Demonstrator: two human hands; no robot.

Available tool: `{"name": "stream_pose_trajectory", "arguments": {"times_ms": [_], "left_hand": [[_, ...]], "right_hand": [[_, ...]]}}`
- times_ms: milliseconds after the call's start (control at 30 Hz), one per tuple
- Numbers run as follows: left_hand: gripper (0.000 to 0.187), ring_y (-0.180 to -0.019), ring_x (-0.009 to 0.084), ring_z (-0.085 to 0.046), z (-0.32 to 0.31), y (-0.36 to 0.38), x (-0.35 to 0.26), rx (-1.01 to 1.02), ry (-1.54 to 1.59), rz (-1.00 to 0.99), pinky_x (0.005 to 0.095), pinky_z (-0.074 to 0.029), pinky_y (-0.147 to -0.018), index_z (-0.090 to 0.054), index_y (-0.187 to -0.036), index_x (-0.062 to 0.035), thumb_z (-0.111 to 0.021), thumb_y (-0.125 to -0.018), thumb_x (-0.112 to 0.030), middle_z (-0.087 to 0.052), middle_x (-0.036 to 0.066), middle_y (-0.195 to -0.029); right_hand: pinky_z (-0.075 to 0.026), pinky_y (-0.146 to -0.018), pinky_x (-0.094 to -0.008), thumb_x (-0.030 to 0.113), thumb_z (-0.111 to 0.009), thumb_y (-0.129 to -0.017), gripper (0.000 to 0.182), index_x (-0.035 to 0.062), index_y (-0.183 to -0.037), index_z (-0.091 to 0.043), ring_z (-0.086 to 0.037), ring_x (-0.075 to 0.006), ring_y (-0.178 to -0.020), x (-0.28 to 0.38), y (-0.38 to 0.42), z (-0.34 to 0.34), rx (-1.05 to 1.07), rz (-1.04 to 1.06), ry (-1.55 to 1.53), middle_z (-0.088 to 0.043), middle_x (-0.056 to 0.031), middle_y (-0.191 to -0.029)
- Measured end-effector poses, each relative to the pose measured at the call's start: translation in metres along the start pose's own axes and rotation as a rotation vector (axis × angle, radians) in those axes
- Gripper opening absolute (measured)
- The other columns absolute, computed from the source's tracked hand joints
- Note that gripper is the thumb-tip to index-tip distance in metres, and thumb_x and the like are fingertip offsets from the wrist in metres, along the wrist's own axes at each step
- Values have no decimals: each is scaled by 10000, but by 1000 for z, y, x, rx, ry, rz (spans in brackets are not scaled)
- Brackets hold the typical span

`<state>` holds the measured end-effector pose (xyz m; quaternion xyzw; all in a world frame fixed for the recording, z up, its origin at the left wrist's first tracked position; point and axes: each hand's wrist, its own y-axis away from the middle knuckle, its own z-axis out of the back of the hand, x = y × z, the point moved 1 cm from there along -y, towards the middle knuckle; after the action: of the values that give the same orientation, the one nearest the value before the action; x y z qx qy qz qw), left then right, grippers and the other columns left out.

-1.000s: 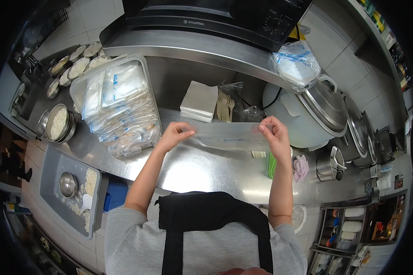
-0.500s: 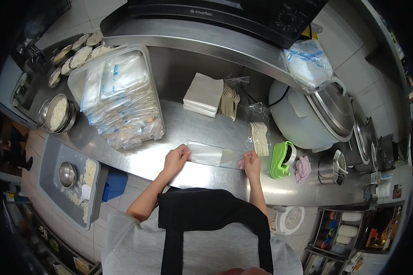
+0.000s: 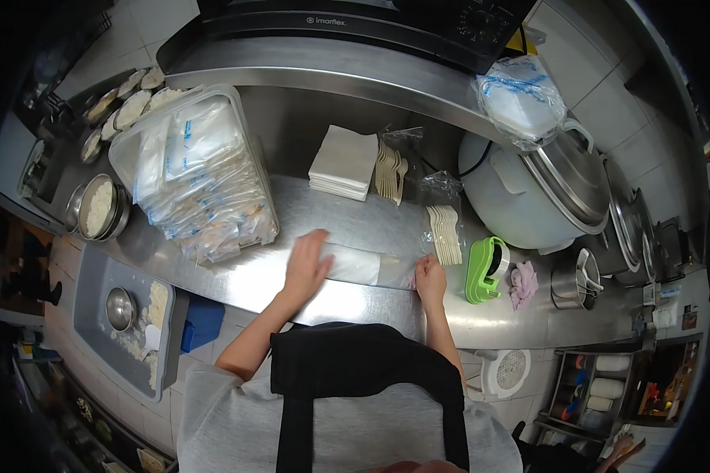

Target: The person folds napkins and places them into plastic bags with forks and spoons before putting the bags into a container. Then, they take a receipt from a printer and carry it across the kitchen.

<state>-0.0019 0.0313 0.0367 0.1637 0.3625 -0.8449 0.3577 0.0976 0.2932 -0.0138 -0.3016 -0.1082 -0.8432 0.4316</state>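
A clear plastic bag (image 3: pixel 367 266) lies flat on the steel counter (image 3: pixel 347 303) near its front edge. My left hand (image 3: pixel 308 262) rests flat on the bag's left end, fingers spread. My right hand (image 3: pixel 429 278) pinches the bag's right end against the counter. A white patch shows inside the bag's left half.
A clear tub (image 3: pixel 193 169) full of filled bags stands at the left. Napkins (image 3: pixel 344 162), wooden spoons (image 3: pixel 390 177) and wooden forks (image 3: pixel 447 233) lie behind the bag. A green tape dispenser (image 3: pixel 483 270) and a rice cooker (image 3: pixel 544 193) are at the right. A grey bin (image 3: pixel 122 315) sits lower left.
The bag came down from mid-air onto the counter. My left hand went from pinching the left end to lying flat over it. My right hand stayed at the right end.
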Motion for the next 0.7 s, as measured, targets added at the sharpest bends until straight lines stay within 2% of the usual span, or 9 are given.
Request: {"name": "stream_pose_trajectory", "arguments": {"times_ms": [100,200,367,467,533,567,600,633,700], "left_hand": [[529,-1182,340,-385,-26,12,-13,393,131,-328,432,-307,-989,-403,-1239,-2,-562,-737,-54,-422,193,-1265],[489,-1223,318,-357,-53,20,-20,405,-326,-392,452,-279,-1009,-395,-1249,14,-489,-775,-58,-403,173,-1299],[482,-1249,293,-340,-68,9,-11,452,-342,-415,474,-259,-1020,-359,-1276,25,-417,-810,-84,-383,173,-1321],[478,-1216,280,-386,-62,-2,-8,554,-336,-394,457,-289,-1002,-357,-1281,9,-415,-821,-111,-442,177,-1260],[461,-1175,270,-439,-46,-21,-20,622,-332,-372,433,-323,-981,-375,-1273,-4,-419,-831,-126,-500,178,-1198],[420,-1112,271,-484,-31,-40,-32,930,-238,-239,400,-354,-945,-421,-1237,-11,-425,-842,-150,-541,178,-1122],[384,-1049,272,-528,-24,-53,-37,1230,-141,-97,366,-386,-909,-467,-1201,-19,-432,-852,-175,-582,177,-1045],[384,-1049,272,-528,-24,-62,-31,1231,-145,-102,366,-386,-909,-467,-1201,-19,-432,-852,-175,-582,177,-1045],[342,-978,252,-553,-23,-69,-14,1450,281,-138,326,-407,-850,-537,-1126,-23,-455,-863,-224,-602,168,-980]], "right_hand": [[-431,-593,-464,208,-500,-831,164,56,-775,-528,-591,-364,-662,2,0,0,20,-11,-10,-602,-170,-677],[-434,-590,-456,208,-498,-833,165,59,-775,-536,-594,-352,-652,2,-2,-3,31,-29,-10,-601,-161,-659],[-442,-588,-445,211,-513,-838,161,54,-812,-541,-598,-331,-632,-6,-5,6,127,-117,-161,-599,-147,-650],[-448,-581,-423,200,-536,-832,155,46,-850,-535,-597,-309,-620,13,-5,26,-91,16,-208,-599,-136,-651],[-447,-559,-362,182,-569,-815,175,33,-901,-535,-577,-283,-582,50,-3,42,-350,692,-49,-582,-117,-636],[-447,-559,-362,182,-569,-815,175,33,-901,-535,-577,-283,-582,69,7,48,-351,684,-46,-582,-117,-636],[-453,-575,-362,179,-574,-805,174,37,-903,-551,-581,-290,-602,91,17,51,-128,837,-50,-590,-120,-656],[-460,-591,-362,176,-580,-794,175,41,-904,-567,-585,-297,-621,106,22,53,97,988,-55,-597,-124,-676],[-464,-600,-370,182,-586,-788,177,38,-890,-580,-587,-307,-632,108,11,60,316,928,107,-601,-127,-681]]}}
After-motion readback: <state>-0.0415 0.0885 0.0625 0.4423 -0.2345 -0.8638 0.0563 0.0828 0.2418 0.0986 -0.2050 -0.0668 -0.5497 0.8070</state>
